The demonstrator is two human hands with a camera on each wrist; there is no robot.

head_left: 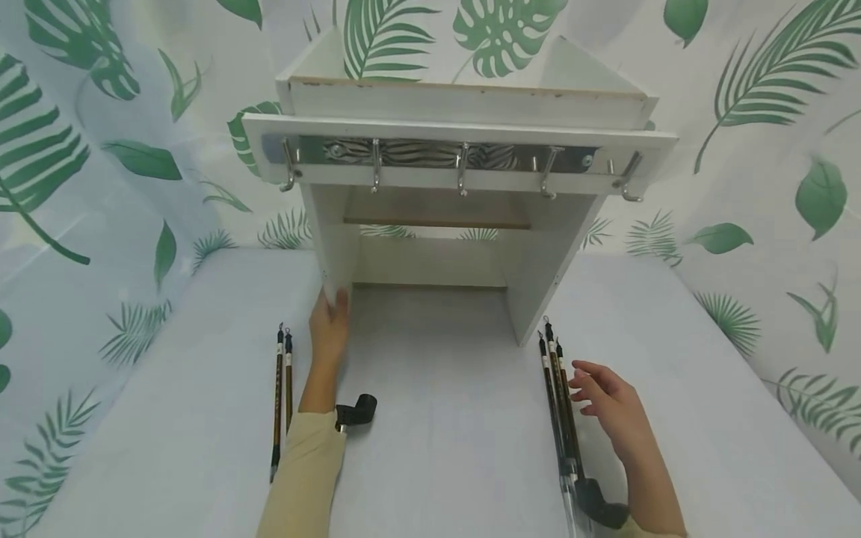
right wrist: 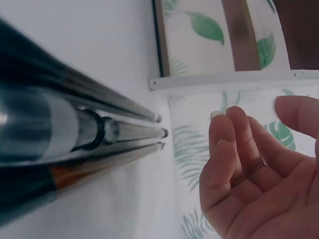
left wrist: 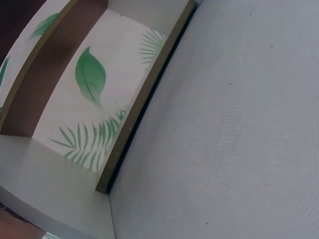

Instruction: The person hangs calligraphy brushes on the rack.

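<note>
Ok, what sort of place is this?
Probably an indoor tabletop work corner, though the room beyond is hidden: a flat white work surface, green-leaf-patterned white walls and a white, silver-hooked shelf unit.

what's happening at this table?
A person's left hand grips the left side panel of a white shelf rack with hooks, which stands on the table. The right hand is empty, fingers loosely bent, beside three calligraphy brushes. Two more brushes lie by the left forearm.
</note>
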